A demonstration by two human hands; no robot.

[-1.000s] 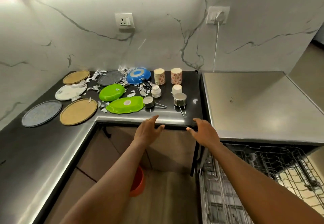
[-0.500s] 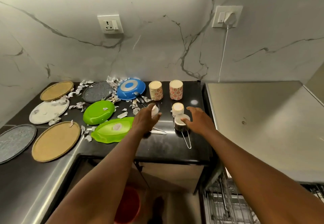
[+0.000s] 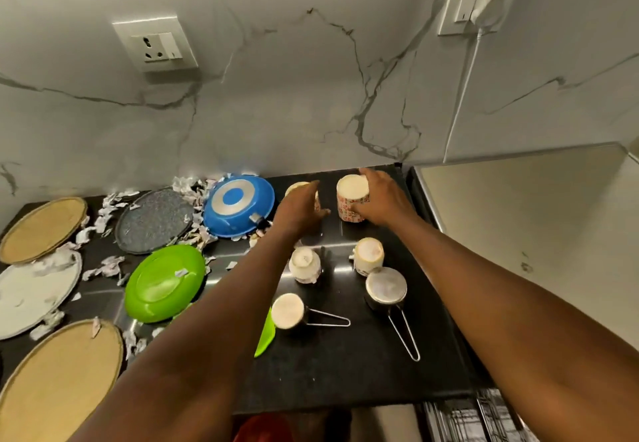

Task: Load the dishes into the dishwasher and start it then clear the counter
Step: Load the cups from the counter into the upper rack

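The right hand (image 3: 383, 199) curls its fingers round the right patterned cup (image 3: 352, 199), which stands at the back of the black worktop (image 3: 345, 372). The cup's red print is too blurred to read. The left hand (image 3: 299, 211) covers the left patterned cup (image 3: 297, 186) just beside it; I cannot tell whether its fingers grip.

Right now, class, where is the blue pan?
In the head view, the blue pan lies upside down near the back wall, left of centre, between the speckled grey plate and the left hand.
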